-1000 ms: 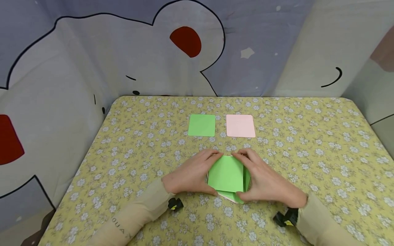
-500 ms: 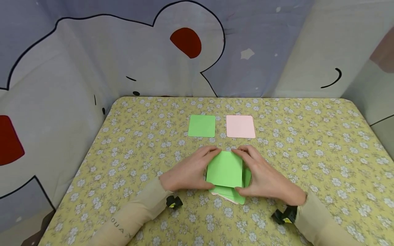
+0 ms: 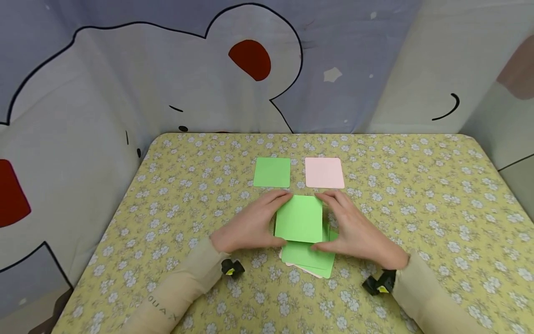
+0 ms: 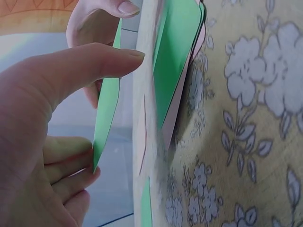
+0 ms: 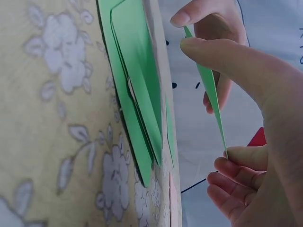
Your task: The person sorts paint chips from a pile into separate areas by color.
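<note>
A square green card [image 3: 299, 218] is lifted off the table between my hands. My left hand [image 3: 250, 222] grips its left side by the corners, thumb at the near edge and fingers at the far one. On the opposite side, my right hand [image 3: 360, 227] holds it the same way. Both wrist views show the card [image 4: 108, 106] nearly edge-on, apart from the loose pile of cards [image 3: 308, 260] lying below. Green faces show on that pile, with pink edges peeking out underneath.
Farther back, a green card [image 3: 272, 172] and a pink card [image 3: 324, 172] lie flat side by side with a narrow gap. A yellow floral cloth [image 3: 417, 199] covers the table. A printed curtain [image 3: 187, 79] hangs behind it.
Both hands have raised the green card and carried it slightly away from me and to the left. More of the pile beneath shows now.
</note>
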A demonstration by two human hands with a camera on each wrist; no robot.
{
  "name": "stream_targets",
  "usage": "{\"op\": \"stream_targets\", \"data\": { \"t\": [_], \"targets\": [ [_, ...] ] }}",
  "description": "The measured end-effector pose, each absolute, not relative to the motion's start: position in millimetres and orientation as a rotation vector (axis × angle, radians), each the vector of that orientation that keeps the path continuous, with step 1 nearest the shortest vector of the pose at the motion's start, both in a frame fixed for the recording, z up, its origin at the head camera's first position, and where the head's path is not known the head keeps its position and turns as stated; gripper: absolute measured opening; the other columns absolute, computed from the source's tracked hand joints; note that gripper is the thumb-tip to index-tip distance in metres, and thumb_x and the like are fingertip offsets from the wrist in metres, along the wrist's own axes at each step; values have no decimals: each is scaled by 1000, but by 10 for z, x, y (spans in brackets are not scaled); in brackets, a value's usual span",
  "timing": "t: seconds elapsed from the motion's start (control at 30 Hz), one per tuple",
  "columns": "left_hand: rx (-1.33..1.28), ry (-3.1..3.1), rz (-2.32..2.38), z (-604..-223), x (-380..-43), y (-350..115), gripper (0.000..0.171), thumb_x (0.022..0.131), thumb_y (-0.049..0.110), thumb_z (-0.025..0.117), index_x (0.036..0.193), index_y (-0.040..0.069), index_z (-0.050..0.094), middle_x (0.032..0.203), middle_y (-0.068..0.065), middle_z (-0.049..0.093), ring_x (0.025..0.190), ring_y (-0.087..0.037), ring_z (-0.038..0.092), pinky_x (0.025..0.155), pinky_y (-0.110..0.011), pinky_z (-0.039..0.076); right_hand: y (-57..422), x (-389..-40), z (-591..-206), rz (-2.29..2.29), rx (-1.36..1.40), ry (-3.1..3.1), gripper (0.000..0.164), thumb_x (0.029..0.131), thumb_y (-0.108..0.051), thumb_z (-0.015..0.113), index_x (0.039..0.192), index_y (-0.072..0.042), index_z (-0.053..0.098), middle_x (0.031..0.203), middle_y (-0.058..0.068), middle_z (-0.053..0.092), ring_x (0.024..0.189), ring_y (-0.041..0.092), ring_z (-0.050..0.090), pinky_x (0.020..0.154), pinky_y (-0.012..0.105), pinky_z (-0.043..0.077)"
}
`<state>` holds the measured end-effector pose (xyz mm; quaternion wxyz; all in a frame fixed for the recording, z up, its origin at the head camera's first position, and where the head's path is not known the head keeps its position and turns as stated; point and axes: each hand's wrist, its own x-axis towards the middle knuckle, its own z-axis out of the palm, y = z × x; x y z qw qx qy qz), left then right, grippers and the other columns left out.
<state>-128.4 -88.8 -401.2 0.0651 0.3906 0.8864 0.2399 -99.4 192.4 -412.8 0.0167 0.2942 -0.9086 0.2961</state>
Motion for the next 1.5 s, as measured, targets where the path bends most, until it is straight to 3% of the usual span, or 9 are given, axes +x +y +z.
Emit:
{"op": "stream_targets", "data": {
  "t": [0.27,0.87,1.23,1.5],
  "targets": [
    [1151,2717,730,-3981,-1369,-934,112,73,35,93,160,4,29,163,-10,31,149,-25,27,120,-36,25,1886,-1093,-4110,936,941,-2776,119,67,-46,95,158,-3,31,146,11,39,126,26,43,98,49,49],
    [976,2738,785,-3869,-1797,-1065,110,75,27,92,161,5,27,165,-8,26,148,-26,29,118,-39,32,1678,-1608,-3973,1030,952,-2781,108,74,-35,93,157,1,33,151,15,38,136,32,39,106,51,43],
    [912,2746,752,-3817,-2130,-1141,109,74,18,92,160,0,26,163,-14,28,142,-30,39,112,-41,41,1506,-1958,-3904,957,918,-2859,106,76,-33,92,157,1,32,152,18,37,137,34,40,111,51,39],
    [866,2730,705,-3753,-2349,-1185,110,75,15,92,161,0,24,164,-15,25,145,-31,34,116,-41,36,1387,-2157,-3885,950,836,-2970,105,79,-35,89,160,-3,29,158,17,32,142,35,35,113,52,38]
  ]
}}
